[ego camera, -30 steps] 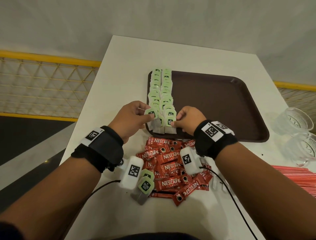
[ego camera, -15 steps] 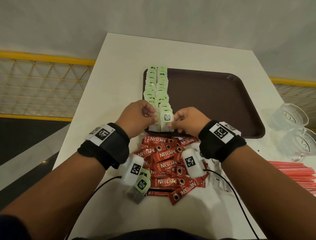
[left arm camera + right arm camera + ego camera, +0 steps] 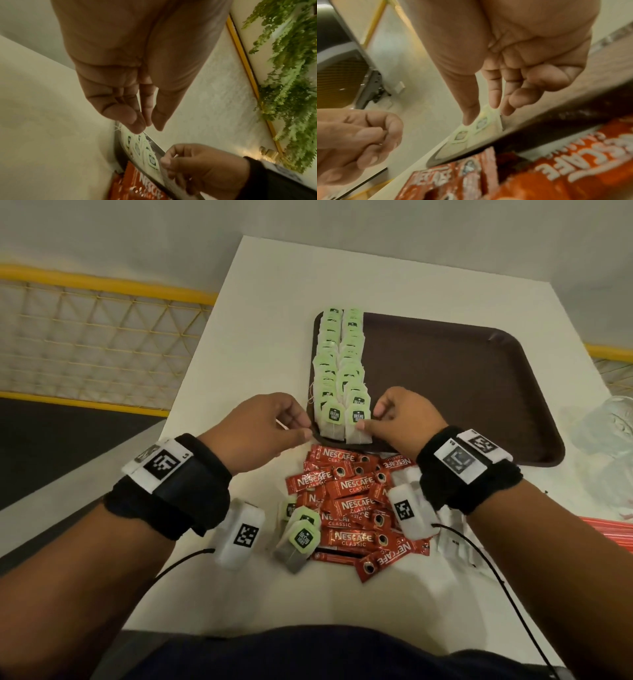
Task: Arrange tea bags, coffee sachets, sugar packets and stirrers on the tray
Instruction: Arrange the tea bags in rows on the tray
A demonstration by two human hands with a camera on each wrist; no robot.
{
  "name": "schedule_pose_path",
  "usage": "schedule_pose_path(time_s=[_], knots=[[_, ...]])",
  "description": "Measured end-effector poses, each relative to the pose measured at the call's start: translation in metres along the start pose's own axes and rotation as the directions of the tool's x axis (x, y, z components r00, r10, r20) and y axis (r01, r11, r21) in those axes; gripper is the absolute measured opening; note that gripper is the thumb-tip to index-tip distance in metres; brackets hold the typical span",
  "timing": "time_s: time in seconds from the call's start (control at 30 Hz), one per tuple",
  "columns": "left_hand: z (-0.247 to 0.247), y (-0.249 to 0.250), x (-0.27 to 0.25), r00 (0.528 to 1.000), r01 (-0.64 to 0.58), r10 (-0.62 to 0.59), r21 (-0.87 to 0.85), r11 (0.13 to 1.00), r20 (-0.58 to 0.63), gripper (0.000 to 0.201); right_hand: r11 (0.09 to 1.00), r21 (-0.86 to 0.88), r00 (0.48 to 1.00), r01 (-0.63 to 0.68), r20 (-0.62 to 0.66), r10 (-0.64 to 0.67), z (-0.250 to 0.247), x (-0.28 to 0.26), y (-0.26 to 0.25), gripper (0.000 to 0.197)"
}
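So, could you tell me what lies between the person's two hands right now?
In the head view, the nearest pair of tea bags, at the near end of the double row on the tray, sits between the left hand and right hand; the right thumb touches one.

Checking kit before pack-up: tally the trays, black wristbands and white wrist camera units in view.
Tray: 1
Black wristbands: 2
White wrist camera units: 2
Total: 5
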State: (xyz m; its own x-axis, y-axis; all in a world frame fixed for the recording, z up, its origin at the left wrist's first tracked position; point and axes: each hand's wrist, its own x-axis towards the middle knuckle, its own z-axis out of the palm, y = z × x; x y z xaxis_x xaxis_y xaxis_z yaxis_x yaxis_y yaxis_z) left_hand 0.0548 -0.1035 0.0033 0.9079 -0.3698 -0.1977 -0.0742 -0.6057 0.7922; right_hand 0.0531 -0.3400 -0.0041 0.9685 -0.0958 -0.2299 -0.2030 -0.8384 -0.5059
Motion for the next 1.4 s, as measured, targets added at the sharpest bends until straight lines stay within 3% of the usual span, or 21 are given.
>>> schedule_pose_path(time_s=[0.1,0.23,0.33,0.53,0.7,1.07,1.27,1.4], knots=[[0.001,-0.011,-0.02,0.997,-0.002,-0.009,0.149,0.989,0.073,0.01,0.983,-0.089,0.984,0.162,0.093,-0.153,-0.006,-0.028,-0.021,0.028],[0.011,-0.028,-0.044,0.986,-0.011,-0.042,0.312,0.95,0.163,0.017,0.872,-0.238,0.871,0.427,0.367,-0.327,0.005,-0.07,-0.049,0.032],[0.019,-0.031,-0.055,0.986,-0.037,-0.03,0.388,0.921,0.166,0.027,0.787,-0.315,0.813,0.531,0.452,-0.368,0.028,-0.085,-0.056,0.048],[0.029,-0.029,-0.06,0.988,-0.071,-0.001,0.457,0.887,0.156,0.039,0.746,-0.399,0.823,0.533,0.449,-0.348,0.05,-0.095,-0.058,0.051],[0.03,-0.028,-0.061,0.987,-0.065,-0.015,0.476,0.877,0.163,0.031,0.721,-0.431,0.824,0.542,0.442,-0.356,0.057,-0.098,-0.06,0.042],[0.032,-0.022,-0.058,0.969,-0.082,-0.054,0.523,0.849,0.24,0.033,0.877,-0.105,0.823,0.468,0.414,-0.389,0.046,-0.095,-0.053,0.015],[0.028,-0.028,-0.058,0.97,-0.04,-0.042,0.33,0.943,0.238,0.031,0.899,0.064,0.833,0.433,0.354,-0.426,0.035,-0.089,-0.049,0.007],[0.013,-0.03,-0.06,0.977,0.051,-0.062,0.062,0.997,0.202,0.014,0.881,0.215,0.826,0.422,0.31,-0.472,0.026,-0.082,-0.045,0.006]])
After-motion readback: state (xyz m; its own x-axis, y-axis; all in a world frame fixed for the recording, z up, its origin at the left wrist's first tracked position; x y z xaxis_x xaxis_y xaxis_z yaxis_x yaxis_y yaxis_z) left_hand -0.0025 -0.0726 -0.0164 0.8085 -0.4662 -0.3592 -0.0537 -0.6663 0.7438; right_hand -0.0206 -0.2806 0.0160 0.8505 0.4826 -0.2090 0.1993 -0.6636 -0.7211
